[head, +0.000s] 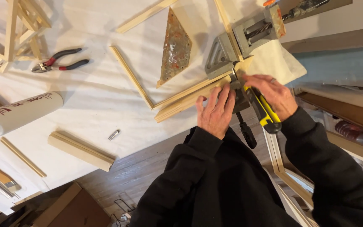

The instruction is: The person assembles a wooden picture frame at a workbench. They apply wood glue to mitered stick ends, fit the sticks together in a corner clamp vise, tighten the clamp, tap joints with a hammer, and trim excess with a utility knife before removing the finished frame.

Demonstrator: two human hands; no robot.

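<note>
Head view over a white-covered workbench (97, 105): at nine o'clock lies a white tube (22, 112) with a red and dark printed label along its side, its dark nozzle end at the left edge. Above it, at ten o'clock, rest red-and-black pliers (59, 60). At seven o'clock sits a short pale wood block (80, 150), a small metal bit (114, 134) just beside it. Near twelve o'clock a rusty triangular metal plate (174, 48) lies inside the angle of thin wooden frame strips (181, 98). At one o'clock a grey corner clamp (232, 50) grips the strips' joint. The left hand (216, 111), in a black sleeve, lies flat, fingers spread and pressing down on the strips just below the clamp, holding nothing. Touching it at the right, the right hand (274, 94) curls over a yellow-and-black tool (263, 110), fingers closed round its upper part, the tool's nose set against the joint and its handle pointing to five o'clock.
</note>
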